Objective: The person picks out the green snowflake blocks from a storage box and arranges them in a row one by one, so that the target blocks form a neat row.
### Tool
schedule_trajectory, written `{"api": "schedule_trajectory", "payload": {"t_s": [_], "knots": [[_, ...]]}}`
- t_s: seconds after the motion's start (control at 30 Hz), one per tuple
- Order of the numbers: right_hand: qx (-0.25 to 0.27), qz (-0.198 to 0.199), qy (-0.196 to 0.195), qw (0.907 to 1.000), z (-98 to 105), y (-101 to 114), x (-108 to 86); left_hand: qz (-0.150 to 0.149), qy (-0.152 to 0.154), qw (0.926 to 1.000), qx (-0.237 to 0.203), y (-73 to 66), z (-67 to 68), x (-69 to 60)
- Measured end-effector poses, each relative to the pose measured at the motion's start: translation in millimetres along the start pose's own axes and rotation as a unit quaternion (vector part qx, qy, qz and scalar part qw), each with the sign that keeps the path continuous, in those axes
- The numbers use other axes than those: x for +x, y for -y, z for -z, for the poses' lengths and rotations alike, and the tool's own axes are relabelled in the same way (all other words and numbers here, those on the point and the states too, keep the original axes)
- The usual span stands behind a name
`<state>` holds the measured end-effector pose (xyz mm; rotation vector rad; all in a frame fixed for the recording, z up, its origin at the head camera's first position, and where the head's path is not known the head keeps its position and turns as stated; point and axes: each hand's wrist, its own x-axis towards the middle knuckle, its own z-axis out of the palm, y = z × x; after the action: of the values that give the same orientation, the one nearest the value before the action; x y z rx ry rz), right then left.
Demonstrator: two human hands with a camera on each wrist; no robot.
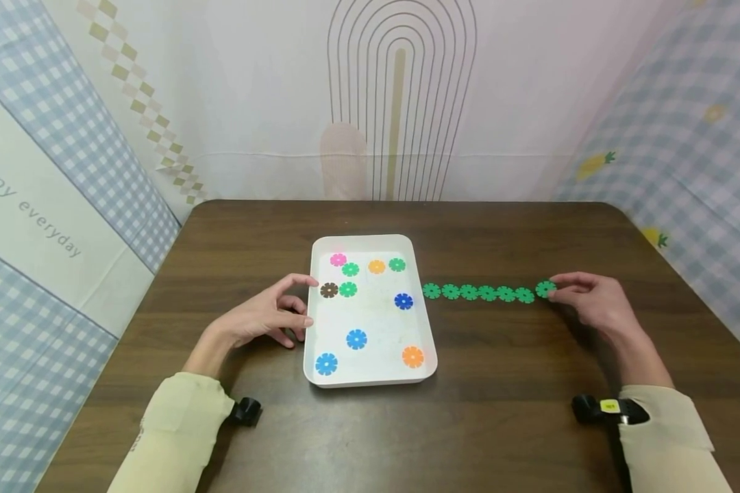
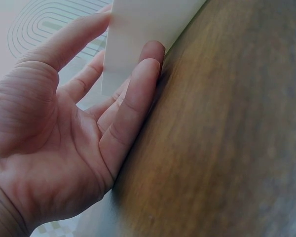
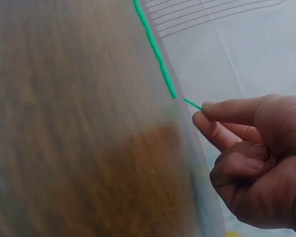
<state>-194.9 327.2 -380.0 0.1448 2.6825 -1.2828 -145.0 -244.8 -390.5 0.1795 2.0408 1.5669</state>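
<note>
The right hand [image 1: 595, 301], its fingers pinching, has a green disc [image 1: 545, 289] by the notched rim — likely light, stiff plastic, best held there. Just left, apart, a row of six green discs [image 1: 484, 291] lies on the surface [image 1: 499, 424], probably easily nudged. Beyond, a white tray [image 1: 370, 370] blocks its left end — the left hand [image 1: 268, 313], fingers spread, touches it.

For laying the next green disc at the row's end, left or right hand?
Right, most likely: the right hand pinches a green disc just beyond the right end of the row of green discs. The left hand touches the white tray, farther away.
</note>
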Motion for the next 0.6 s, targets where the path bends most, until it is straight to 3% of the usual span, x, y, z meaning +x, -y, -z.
{"api": "schedule_trajectory", "payload": {"t_s": [0.6], "knots": [[-0.049, -0.001, -0.012, 0.9987, -6.2, -3.9, 0.9, -0.003, 0.003, 1.0, -0.005, 1.4, 0.6, 0.6]]}}
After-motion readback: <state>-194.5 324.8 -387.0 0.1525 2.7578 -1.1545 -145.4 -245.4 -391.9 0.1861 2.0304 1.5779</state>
